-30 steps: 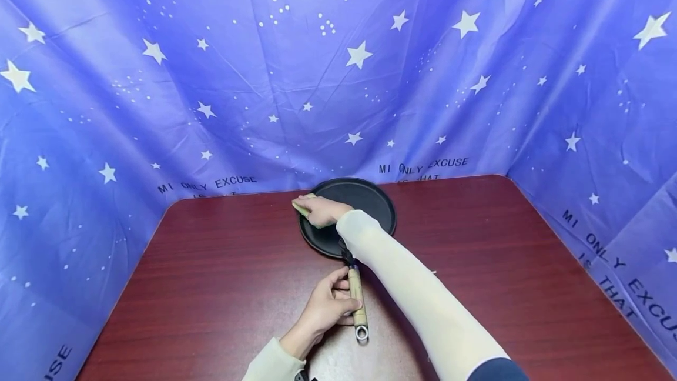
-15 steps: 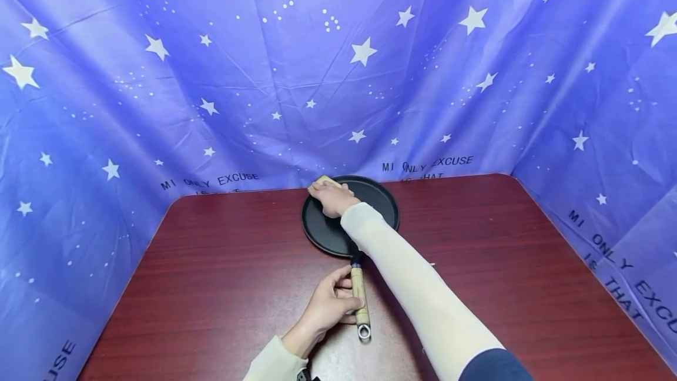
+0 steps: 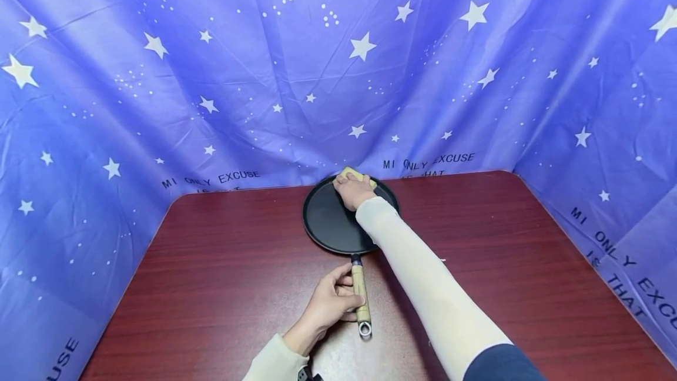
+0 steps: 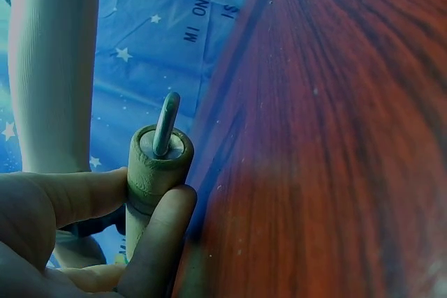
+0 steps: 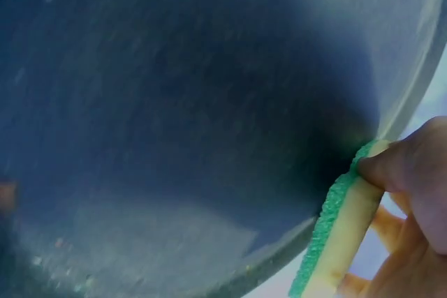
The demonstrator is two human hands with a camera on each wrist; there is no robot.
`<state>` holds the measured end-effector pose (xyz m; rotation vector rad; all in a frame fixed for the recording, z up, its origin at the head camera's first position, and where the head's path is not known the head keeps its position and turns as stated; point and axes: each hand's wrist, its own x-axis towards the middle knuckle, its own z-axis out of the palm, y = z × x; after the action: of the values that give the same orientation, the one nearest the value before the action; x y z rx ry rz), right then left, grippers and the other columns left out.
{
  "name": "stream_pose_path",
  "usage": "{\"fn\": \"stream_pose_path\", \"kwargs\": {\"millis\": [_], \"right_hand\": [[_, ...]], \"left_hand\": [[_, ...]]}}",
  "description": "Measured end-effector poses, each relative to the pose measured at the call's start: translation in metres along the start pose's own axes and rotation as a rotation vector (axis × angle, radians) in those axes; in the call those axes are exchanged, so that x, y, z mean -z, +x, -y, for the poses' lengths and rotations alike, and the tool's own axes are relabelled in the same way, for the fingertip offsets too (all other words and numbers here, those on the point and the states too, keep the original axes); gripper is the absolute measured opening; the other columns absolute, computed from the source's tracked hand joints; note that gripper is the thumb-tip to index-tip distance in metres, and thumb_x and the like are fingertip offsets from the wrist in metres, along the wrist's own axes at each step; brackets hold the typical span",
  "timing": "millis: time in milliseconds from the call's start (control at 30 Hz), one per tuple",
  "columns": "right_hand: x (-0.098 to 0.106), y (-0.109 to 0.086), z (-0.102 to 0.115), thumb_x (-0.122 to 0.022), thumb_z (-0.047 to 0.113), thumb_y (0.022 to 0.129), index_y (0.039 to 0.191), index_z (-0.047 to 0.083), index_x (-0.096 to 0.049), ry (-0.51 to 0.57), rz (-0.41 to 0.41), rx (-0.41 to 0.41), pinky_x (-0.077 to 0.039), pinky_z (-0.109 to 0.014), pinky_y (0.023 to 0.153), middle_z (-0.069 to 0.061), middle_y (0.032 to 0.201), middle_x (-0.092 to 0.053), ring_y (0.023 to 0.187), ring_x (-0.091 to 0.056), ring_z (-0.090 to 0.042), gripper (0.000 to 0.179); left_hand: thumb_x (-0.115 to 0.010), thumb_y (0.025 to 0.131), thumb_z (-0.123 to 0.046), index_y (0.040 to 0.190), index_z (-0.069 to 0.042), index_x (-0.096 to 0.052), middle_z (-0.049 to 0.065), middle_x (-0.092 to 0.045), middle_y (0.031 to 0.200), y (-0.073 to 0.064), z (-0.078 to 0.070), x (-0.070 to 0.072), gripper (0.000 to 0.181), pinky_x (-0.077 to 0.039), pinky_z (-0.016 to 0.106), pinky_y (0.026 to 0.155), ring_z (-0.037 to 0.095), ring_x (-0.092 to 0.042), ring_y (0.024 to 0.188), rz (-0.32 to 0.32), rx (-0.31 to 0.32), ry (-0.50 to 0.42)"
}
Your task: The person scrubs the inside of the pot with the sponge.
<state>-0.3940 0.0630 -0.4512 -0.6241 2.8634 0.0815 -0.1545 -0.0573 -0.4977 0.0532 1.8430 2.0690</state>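
A round black frying pan (image 3: 333,225) lies near the table's back edge, its wooden handle (image 3: 359,287) pointing toward me. My left hand (image 3: 328,304) grips that handle between thumb and fingers; the metal hanging ring (image 3: 365,329) sticks out beyond it. In the left wrist view the handle end (image 4: 159,155) shows close up. At the pan's far rim my right hand (image 3: 354,191) holds a yellow sponge (image 3: 351,173). The right wrist view shows the sponge's green scouring side (image 5: 325,225) against the pan's rim, with the thumb and fingers pinching its pale body.
The reddish-brown wooden table (image 3: 227,263) reaches out to both sides of the pan. A blue curtain (image 3: 275,63) with white stars hangs right behind the table's back edge and along both sides. The right sleeve (image 3: 423,275) crosses over the pan's right part.
My right hand has moved the sponge from the pan's left rim along the edge to its far rim. The left hand keeps its grip on the handle.
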Motion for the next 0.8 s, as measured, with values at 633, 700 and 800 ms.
{"fn": "stream_pose_path", "kwargs": {"millis": [633, 700, 800], "right_hand": [[-0.001, -0.052, -0.064, -0.052, -0.002, 0.102, 0.162, 0.012, -0.042, -0.039, 0.049, -0.033, -0.022, -0.075, 0.123, -0.008, 0.171, -0.032, 0.159, -0.02, -0.036, 0.063], [-0.002, -0.06, -0.067, -0.052, -0.004, 0.101, 0.162, 0.012, -0.043, -0.036, 0.046, -0.027, -0.022, -0.076, 0.123, -0.008, 0.17, -0.033, 0.159, -0.02, -0.036, 0.063], [-0.003, -0.073, -0.07, -0.052, -0.005, 0.101, 0.16, 0.012, -0.047, -0.048, 0.037, -0.017, -0.024, -0.075, 0.122, -0.008, 0.169, -0.036, 0.158, -0.022, -0.036, 0.061]], "left_hand": [[-0.074, 0.081, 0.016, 0.158, 0.009, -0.035, 0.02, -0.054, 0.121, -0.001, 0.0, 0.0, 0.087, -0.069, 0.041, 0.064, 0.019, -0.065, 0.087, -0.012, -0.002, 0.005], [-0.074, 0.081, 0.016, 0.158, 0.01, -0.035, 0.02, -0.054, 0.122, -0.001, 0.001, 0.0, 0.087, -0.069, 0.042, 0.064, 0.019, -0.065, 0.088, -0.011, -0.006, 0.005], [-0.074, 0.081, 0.016, 0.158, 0.01, -0.034, 0.02, -0.054, 0.122, -0.001, 0.002, -0.001, 0.087, -0.069, 0.041, 0.064, 0.019, -0.065, 0.088, -0.01, -0.004, 0.009]]}}
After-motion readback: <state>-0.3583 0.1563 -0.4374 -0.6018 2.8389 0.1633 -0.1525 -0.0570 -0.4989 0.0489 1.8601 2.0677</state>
